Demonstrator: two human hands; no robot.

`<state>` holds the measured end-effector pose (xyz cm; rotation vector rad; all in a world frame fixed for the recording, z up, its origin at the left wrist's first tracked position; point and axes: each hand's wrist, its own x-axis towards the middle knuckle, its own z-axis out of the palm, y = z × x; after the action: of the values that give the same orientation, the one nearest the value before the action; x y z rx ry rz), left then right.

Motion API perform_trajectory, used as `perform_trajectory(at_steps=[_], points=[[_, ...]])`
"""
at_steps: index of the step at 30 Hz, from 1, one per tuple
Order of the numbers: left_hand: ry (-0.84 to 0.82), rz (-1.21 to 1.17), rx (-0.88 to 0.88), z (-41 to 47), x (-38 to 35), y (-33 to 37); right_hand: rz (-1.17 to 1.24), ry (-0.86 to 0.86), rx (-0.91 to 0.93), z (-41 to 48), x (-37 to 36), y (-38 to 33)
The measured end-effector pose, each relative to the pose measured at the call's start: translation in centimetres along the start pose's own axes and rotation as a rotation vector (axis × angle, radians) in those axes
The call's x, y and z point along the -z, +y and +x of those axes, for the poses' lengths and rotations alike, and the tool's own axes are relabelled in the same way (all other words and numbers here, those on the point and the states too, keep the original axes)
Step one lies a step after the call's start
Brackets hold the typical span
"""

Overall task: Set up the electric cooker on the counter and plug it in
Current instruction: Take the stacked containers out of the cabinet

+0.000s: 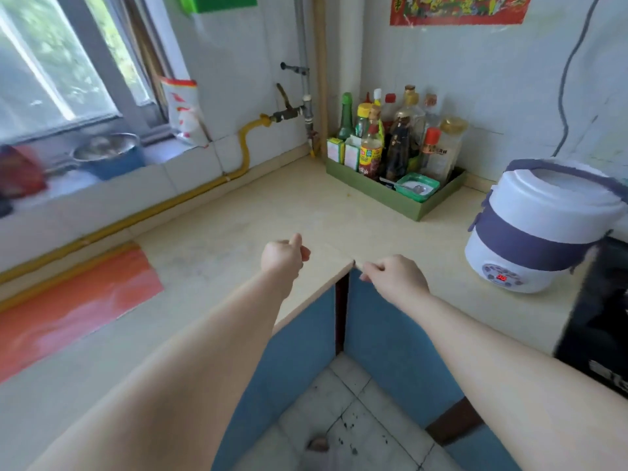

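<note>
Blue cabinet fronts [390,334] frame the near view at six o'clock, and just above them both hands hover over the inner corner of the cream counter [238,215]. Left hand [283,256] is curled into a loose fist, thumb up, holding nothing; right hand [396,277] is curled too, fingertips pinched together at the counter edge, and whether it pinches something thin I cannot tell. Out at three o'clock sits the electric cooker [540,226], white with a purple band, upright on the counter, its small red display lit, so by my reading it is already powered and the setup looks close to finished. A dark cable [567,76] hangs down the wall behind it; the socket is out of view. Next move, I judge, is only a check or a withdrawal. Black appliance [598,321] crowds the cooker's near side. Farther, at one o'clock, a green tray [401,198] of sauce bottles [397,130] fills the corner; at ten o'clock a blurred metal pot [108,151] sits by the window [51,79].
</note>
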<state>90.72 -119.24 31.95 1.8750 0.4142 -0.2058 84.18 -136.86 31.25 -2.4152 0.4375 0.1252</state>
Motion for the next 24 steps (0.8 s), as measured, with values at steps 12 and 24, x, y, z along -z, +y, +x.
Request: perform_trajectory(at_steps=[12,24], points=[[0.500,-0.154,0.293,-15.7,16.2,-14.7,-0.135,-0.424,0.461,-12.1,-12.5,-8.0],[0.949,-0.351,0.584,-34.9,32.8,-32.6,-0.213,-0.712,0.838,-32.9,-25.0,-17.2]])
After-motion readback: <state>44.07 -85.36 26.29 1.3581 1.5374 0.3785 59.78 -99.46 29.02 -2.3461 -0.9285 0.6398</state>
